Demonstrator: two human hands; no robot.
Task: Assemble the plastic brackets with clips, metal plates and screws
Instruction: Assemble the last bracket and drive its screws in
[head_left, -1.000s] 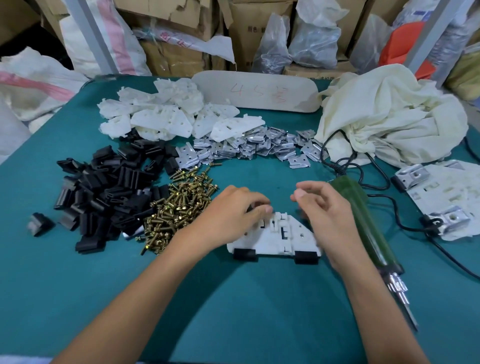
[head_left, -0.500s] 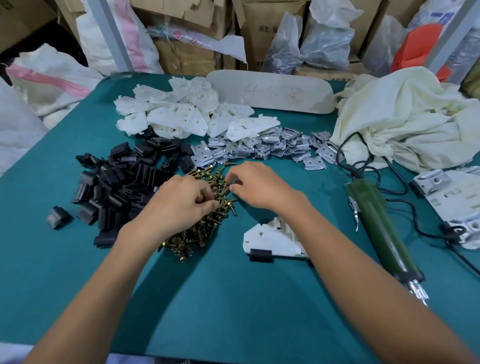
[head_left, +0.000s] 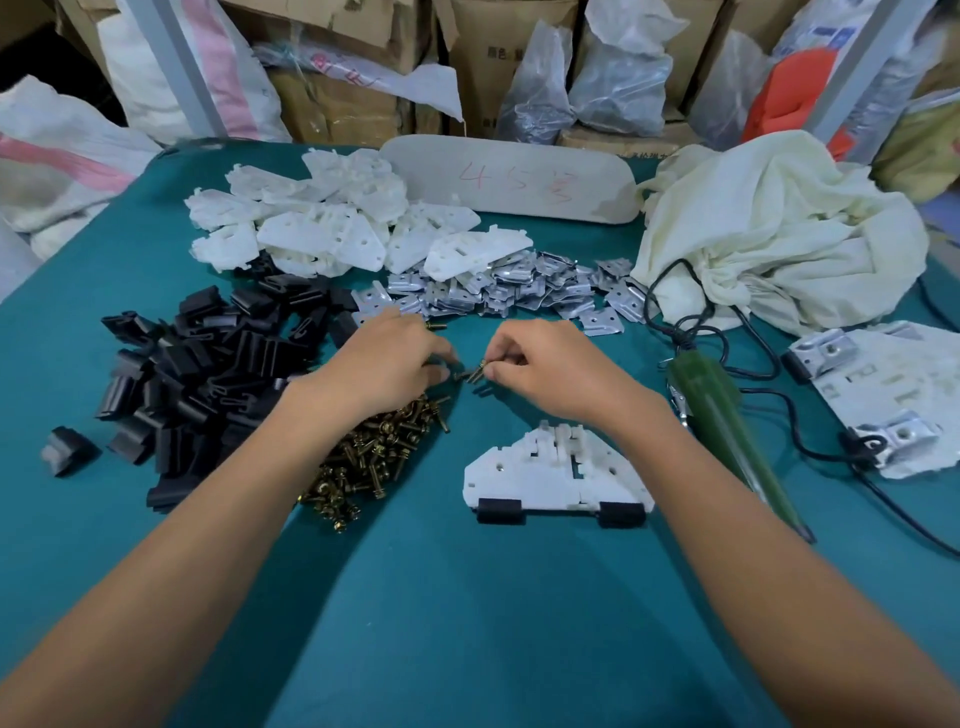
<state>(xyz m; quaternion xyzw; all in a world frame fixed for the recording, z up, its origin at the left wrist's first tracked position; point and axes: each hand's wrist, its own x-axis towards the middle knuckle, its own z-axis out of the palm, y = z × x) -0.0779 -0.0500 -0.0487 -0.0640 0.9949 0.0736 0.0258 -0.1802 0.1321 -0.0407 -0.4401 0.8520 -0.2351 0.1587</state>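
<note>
In the head view we see a teal tabletop (head_left: 467, 623). Behind it stand cardboard boxes (head_left: 332, 98) and plastic bags (head_left: 618, 83). A cream cloth (head_left: 779, 234) lies crumpled at the far right, and a beige board (head_left: 509, 179) with red writing lies at the far edge. On the tabletop there are heaps of white plastic brackets (head_left: 311, 228), metal plates (head_left: 498, 291), black clips (head_left: 208, 364) and brass screws (head_left: 374, 457). A green electric screwdriver (head_left: 722, 421) lies at the right, and beside it are finished brackets (head_left: 883, 395) that carry metal plates.

Half a second ago both hands were down in the brass screws, and the right forearm covered a part of the bracket (head_left: 550, 473). Now the right hand (head_left: 550, 369) has come off the heap to the right side, and the bracket shows whole, with two black clips on its near edge.

The right fingers (head_left: 501, 358) pinch one screw (head_left: 475, 373) just above the tabletop, between the two hands. The left hand (head_left: 384, 364) is over the far end of the heap with its fingers (head_left: 441, 353) curled, very near this screw; we cannot tell if they grasp anything. The bracket lies flat on the tabletop, near the right wrist, and no finger touches it.
</note>
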